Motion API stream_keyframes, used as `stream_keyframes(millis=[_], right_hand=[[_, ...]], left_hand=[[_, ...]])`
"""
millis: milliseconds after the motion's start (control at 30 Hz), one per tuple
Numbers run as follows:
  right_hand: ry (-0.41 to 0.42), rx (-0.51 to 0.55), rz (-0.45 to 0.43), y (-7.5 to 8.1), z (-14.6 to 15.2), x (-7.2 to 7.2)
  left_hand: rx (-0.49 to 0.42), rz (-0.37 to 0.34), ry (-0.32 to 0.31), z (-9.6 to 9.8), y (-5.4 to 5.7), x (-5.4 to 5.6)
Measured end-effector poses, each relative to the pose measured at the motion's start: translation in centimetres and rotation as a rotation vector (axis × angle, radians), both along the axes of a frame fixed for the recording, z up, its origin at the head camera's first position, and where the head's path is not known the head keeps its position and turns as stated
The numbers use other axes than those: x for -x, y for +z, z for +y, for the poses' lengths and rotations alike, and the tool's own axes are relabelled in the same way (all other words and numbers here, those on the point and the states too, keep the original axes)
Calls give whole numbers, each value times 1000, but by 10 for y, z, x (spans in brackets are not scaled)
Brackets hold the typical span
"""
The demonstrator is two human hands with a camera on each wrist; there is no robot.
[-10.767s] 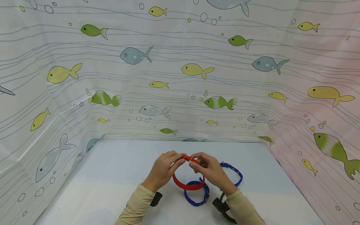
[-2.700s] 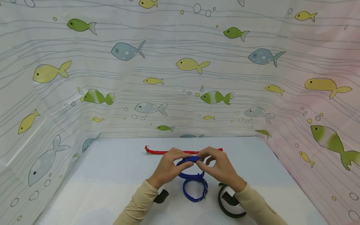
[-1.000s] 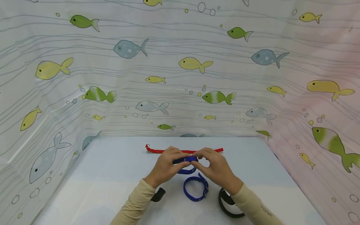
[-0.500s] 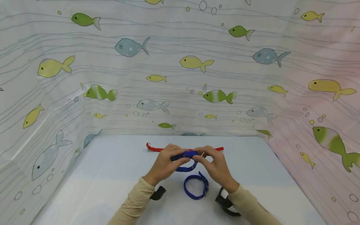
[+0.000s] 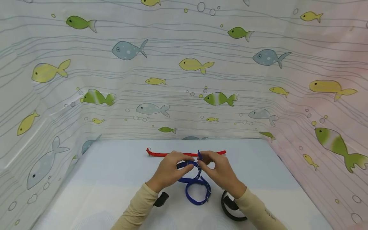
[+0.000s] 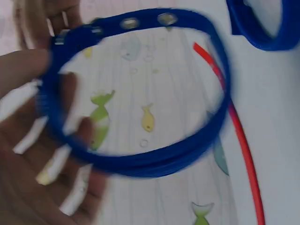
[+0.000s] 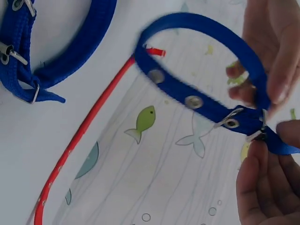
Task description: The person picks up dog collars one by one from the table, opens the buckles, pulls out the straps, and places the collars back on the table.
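Note:
Both hands are on a blue collar (image 5: pixel 184 180) held up as a loop, with metal eyelets along its band. My left hand (image 5: pixel 168 171) grips the band between thumb and fingers on the left side of the loop. My right hand (image 5: pixel 218 169) pinches the strap's loose end, which points upward in the head view. In the right wrist view a metal buckle (image 7: pixel 255 134) sits right beside those fingertips, its prong lying near an eyelet. A second blue collar (image 5: pixel 188 195), looped, lies on the table just below the held one.
A red collar (image 5: pixel 159 155) lies stretched out straight behind the hands. Under the right forearm is a black loop (image 5: pixel 230 214), partly hidden. The white table (image 5: pixel 115 179) ends at a fish-print curtain (image 5: pixel 129 95) on three sides.
Earlier the hands held the red collar as a loop; now it lies straight at the back, and a blue collar is held. The strap end, lying along the band half a second ago, now sticks up.

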State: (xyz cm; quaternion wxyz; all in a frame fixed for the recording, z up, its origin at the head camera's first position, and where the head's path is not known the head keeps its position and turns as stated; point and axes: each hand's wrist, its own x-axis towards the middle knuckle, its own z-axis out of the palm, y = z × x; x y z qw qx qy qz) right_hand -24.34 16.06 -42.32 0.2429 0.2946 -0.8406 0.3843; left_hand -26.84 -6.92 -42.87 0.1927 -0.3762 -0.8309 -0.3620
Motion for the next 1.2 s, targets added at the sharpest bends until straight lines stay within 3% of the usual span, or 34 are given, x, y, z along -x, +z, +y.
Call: stream_keyframes(millis=[100, 200, 433, 600, 767, 1000, 1200], right_hand=[[-7, -23, 12, 1, -2, -1], [-10, -24, 14, 3, -5, -2], [26, -13, -18, 7, -8, -3], [25, 25, -54, 6, -7, -2], [64, 145, -117, 3, -4, 1], [204, 379, -297, 0, 0, 4], [261, 485, -421, -1, 1, 5]], left_hand=[[103, -7, 59, 5, 2, -5], [150, -14, 100, 10, 5, -10], [135, 40, 153, 15, 6, -14], [90, 47, 143, 13, 5, -13], [37, 51, 132, 8, 4, -10], [-86, 18, 79, 2, 3, -8], [-121, 38, 44, -1, 1, -7]])
